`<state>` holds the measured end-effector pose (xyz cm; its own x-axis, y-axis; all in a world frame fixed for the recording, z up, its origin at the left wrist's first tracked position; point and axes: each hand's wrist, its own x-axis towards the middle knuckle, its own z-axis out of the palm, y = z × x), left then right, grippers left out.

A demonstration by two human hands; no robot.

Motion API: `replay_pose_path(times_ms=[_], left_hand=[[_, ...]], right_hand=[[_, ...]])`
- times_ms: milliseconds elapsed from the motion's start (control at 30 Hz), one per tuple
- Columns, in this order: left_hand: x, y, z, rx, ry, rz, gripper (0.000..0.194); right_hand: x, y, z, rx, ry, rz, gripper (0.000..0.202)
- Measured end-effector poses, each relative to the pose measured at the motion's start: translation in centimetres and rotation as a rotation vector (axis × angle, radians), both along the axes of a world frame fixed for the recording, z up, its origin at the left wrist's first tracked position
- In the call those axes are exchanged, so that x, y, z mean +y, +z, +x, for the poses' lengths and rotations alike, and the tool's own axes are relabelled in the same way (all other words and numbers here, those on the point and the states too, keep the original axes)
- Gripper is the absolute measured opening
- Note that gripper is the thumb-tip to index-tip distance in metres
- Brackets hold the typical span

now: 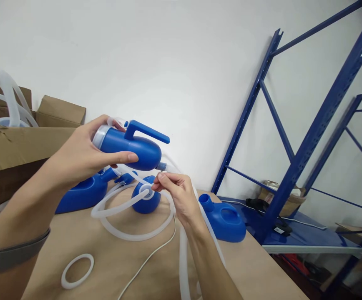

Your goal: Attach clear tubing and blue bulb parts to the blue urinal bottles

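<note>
My left hand (87,150) grips a blue plastic urinal cup (131,146), tilted on its side, by its clear rimmed end. A blue handle (149,131) sticks out along its top. At the cup's lower right end is a small nozzle (161,166) with a translucent hose beside it. Just below this nozzle, the thumb and fingers of my right hand (179,193) are pinched together; whatever is between them is too small to make out. Behind them on the table lies another blue cup (146,204), a coiled translucent hose (131,237) running from it.
A blue bottle (227,223) lies on the table (231,275) at right, another blue bottle (84,193) at left. A white ring (77,271) and a thin white cable (146,262) are in front. An open carton (27,143) with hoses stands left, a blue shelf rack (312,125) right.
</note>
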<state>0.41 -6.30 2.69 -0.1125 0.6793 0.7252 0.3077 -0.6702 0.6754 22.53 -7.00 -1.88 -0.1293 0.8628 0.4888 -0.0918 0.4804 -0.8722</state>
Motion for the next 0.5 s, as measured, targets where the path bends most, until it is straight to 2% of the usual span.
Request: replay_pose_path(times_ms=[133, 233, 367, 500], left_hand=[[0.1, -0.2, -0.2, 0.093, 0.001, 0.056, 0.060], [0.3, -0.4, -0.2, 0.148, 0.039, 0.154, 0.060], [0.5, -0.5, -0.3, 0.127, -0.028, 0.173, 0.059], [1.2, -0.8, -0.1, 0.027, -0.100, 0.195, 0.059]], right_hand=[[-0.1, 0.2, 0.4, -0.255, -0.148, 0.048, 0.028], [-0.3, 0.3, 0.8, -0.348, -0.190, 0.056, 0.032], [-0.6, 0.7, 1.6, -0.335, -0.107, 0.070, 0.034], [0.2, 0.4, 1.6, -0.184, 0.014, 0.048, 0.036]])
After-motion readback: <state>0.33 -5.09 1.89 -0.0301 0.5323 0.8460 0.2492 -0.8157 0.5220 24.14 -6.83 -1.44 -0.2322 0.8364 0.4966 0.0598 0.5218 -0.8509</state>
